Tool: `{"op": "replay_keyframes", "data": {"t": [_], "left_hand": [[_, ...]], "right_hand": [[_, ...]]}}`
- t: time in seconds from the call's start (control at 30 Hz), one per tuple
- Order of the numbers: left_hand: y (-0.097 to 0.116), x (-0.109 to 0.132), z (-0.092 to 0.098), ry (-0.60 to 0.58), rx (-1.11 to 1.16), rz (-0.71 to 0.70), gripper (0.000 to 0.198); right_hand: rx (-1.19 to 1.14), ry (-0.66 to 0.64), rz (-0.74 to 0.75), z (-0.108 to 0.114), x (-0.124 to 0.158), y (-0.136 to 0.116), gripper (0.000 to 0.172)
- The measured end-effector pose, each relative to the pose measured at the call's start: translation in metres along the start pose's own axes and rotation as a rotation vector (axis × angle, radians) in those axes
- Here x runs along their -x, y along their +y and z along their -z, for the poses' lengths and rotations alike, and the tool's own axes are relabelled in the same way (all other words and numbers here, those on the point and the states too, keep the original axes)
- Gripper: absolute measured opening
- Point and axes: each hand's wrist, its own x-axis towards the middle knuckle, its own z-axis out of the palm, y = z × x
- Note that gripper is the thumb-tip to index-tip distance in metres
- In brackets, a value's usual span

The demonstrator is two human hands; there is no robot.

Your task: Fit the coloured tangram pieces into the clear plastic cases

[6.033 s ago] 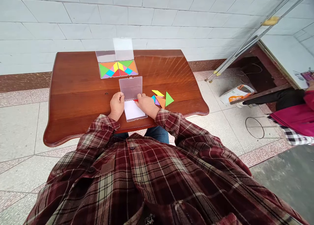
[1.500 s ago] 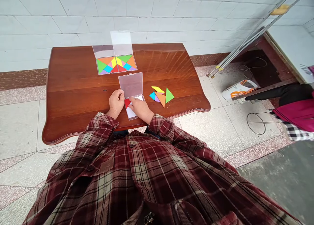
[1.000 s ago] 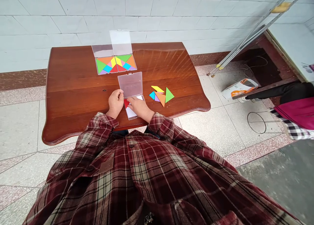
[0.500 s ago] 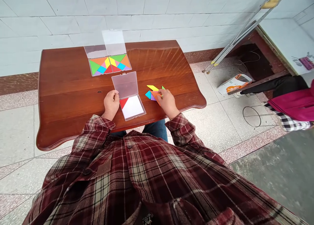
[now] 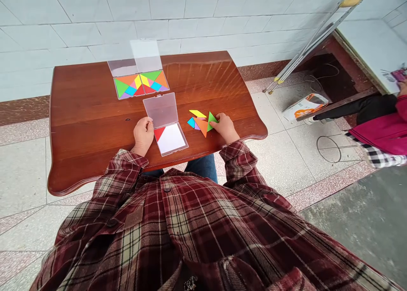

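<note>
An open clear case (image 5: 171,140) lies near the front edge of the wooden table (image 5: 95,109), lid (image 5: 160,109) folded back. One red triangle (image 5: 158,132) sits in its top left corner. My left hand (image 5: 143,134) is curled against the case's left edge, fingers pinched at the hinge. My right hand (image 5: 224,126) rests to the right, fingers closed on the green triangle (image 5: 211,120) of a loose pile: a yellow piece (image 5: 197,113), a blue piece (image 5: 191,122) and an orange triangle (image 5: 202,126).
Two more open cases (image 5: 141,84) filled with coloured pieces lie at the table's far side by the tiled wall. Another person in pink (image 5: 384,134) sits at the right edge. A cardboard box (image 5: 303,106) and metal poles (image 5: 313,39) are on the floor right.
My right hand left the red triangle in the case and moved right to the loose pile, where it closed on the green triangle. My left hand stayed at the case.
</note>
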Motion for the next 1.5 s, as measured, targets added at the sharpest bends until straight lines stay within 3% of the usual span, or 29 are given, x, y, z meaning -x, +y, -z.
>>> {"op": "replay_keyframes", "data": {"t": [0.1, 0.33, 0.5, 0.67, 0.9, 1.1, 1.5], "left_hand": [[0.0, 0.0, 0.0, -0.004, -0.002, -0.001, 0.013], [0.0, 0.001, 0.0, 0.001, -0.002, -0.024, 0.012], [-0.002, 0.001, -0.001, 0.003, 0.001, -0.026, 0.013], [-0.002, 0.001, -0.001, 0.008, -0.005, -0.025, 0.014], [0.0, 0.002, 0.0, 0.012, -0.003, -0.029, 0.013], [0.001, 0.003, 0.001, 0.012, -0.004, -0.014, 0.012], [0.002, 0.003, 0.0, -0.002, 0.008, 0.004, 0.013]], "right_hand": [[-0.038, -0.042, -0.021, 0.001, -0.002, 0.005, 0.043], [0.028, 0.031, -0.005, 0.0, 0.014, -0.001, 0.046], [-0.006, -0.01, -0.028, -0.003, 0.01, -0.002, 0.047], [-0.156, -0.036, -0.059, -0.005, -0.002, 0.007, 0.051], [-0.497, -0.007, -0.075, -0.006, 0.0, 0.013, 0.023], [-0.797, 0.007, -0.131, -0.005, 0.01, 0.01, 0.024], [-0.981, 0.083, -0.192, -0.008, 0.014, 0.009, 0.013]]}}
